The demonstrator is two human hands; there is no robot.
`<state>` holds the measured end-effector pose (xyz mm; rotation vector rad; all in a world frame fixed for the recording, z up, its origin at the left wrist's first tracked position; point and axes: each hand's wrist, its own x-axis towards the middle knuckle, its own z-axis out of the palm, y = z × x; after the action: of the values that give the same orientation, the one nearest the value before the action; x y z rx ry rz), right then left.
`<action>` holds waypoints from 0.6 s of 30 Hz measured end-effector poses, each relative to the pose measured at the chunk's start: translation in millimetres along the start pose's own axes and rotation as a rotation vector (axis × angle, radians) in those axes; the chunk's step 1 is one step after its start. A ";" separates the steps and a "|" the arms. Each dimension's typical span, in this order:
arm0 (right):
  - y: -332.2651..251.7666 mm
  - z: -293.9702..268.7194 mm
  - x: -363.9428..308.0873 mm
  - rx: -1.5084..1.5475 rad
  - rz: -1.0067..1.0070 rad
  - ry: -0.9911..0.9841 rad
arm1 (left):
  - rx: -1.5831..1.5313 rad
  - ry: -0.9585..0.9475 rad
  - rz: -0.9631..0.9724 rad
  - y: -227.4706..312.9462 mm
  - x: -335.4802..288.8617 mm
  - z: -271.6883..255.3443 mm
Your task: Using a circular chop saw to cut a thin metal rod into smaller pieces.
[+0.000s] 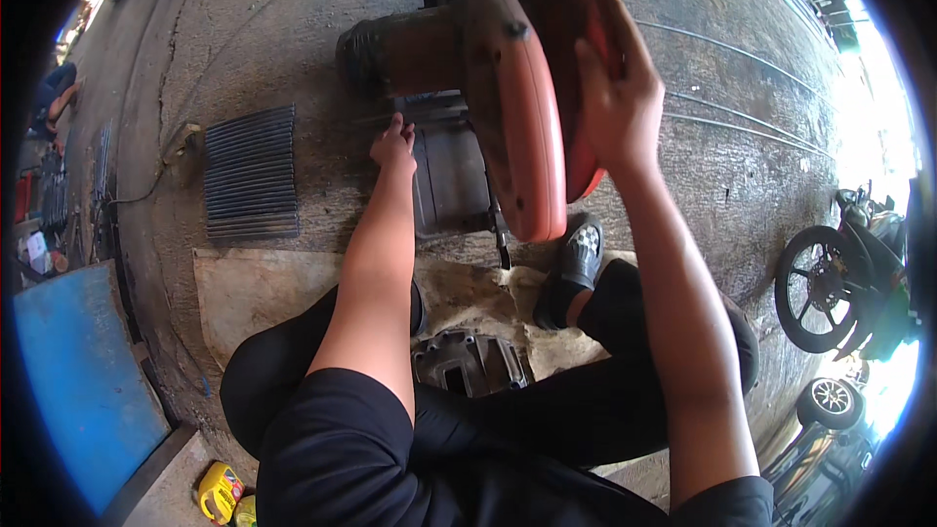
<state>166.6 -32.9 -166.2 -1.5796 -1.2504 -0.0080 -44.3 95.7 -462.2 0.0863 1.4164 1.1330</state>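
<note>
A large cut-off saw stands in front of me, with a red handle housing [532,127], a dark motor [410,44] and a grey metal base [454,181]. My right hand [625,102] grips the rim of its round red blade guard [561,10], thumb on the near side and fingers around the edge. At the left edge of the base is my left hand [393,143], its fingers bent together near the clamp area. Whatever they pinch is too small to make out. To the left, a row of short dark metal rods [250,173] lies side by side on the ground.
Long thin rods [747,117] stretch across the ground at right. A cable [234,24] curves behind the saw. A stained cloth [264,288] and a dark metal part [468,361] lie by my legs. Blue panel [83,371] at left; motorcycle [830,283] at right.
</note>
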 end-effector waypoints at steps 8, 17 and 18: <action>28.7 5.5 -85.6 -0.118 0.001 -0.021 | -0.038 -0.033 -0.004 -5.8 23.2 -5.6; 38.7 10.0 -104.9 -0.201 -0.087 0.016 | -0.022 -0.088 0.015 -0.4 6.7 -6.9; 39.6 10.9 -105.9 -0.200 -0.098 0.025 | -0.057 -0.125 0.025 1.1 3.7 -6.9</action>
<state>140.7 -93.6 -258.6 -1.6811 -1.3395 -0.2199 -51.2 94.8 -465.8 0.1322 1.2750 1.1679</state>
